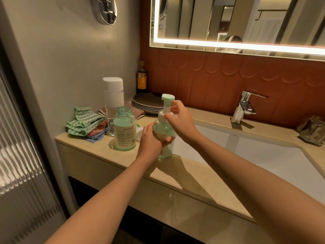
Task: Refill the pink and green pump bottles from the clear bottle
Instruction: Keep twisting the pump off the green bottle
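The pump bottle [166,150] stands on the counter [175,175], with the left hand [149,140] wrapped round its body and the right hand [181,120] pinching the white collar [162,118]. It is smooth, light plastic and probably slippery, so grip the waist firmly. The clear bottle [114,97] stands at its ten o'clock.

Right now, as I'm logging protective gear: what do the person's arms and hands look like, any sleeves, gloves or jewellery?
Both forearms are bare to the frame's edge: no sleeve shows. The left hand and right hand wear no gloves. No watch, bracelet or ring is visible.
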Demonstrator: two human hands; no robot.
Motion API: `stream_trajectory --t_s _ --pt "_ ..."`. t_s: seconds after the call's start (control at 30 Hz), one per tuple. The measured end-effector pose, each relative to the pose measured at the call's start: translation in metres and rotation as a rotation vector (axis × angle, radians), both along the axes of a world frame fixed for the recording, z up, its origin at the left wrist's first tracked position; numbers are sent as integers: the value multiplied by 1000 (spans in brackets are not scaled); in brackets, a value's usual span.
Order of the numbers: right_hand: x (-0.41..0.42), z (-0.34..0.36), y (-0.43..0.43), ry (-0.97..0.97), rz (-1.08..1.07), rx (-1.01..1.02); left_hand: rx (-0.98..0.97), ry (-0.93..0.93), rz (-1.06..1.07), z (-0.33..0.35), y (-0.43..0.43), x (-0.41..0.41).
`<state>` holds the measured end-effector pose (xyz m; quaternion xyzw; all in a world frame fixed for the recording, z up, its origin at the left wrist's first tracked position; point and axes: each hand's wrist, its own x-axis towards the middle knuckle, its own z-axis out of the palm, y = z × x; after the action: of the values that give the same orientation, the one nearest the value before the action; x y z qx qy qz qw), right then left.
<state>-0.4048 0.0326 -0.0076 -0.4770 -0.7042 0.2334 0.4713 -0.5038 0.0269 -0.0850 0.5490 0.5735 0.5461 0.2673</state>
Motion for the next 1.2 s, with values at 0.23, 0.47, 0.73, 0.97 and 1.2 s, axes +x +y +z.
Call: stream_trajectory --t_s 0.23,0.47,0.73,0.97,1.2 --pt "-4 1 5 -81 -98 43 3 -5 -18 3 -4 1" --pt "0 2 -2 -4 65 17 3 -13 -2 0 -2 1" --pt "-1 3 5 -100 -85 53 3 50 -2 2 -4 0" --pt "1 5 -3 -4 128 -46 -9 -76 -27 -1 0 1" --pt "-3 6 1 -97 -64 14 -1 10 -3 0 -2 1"
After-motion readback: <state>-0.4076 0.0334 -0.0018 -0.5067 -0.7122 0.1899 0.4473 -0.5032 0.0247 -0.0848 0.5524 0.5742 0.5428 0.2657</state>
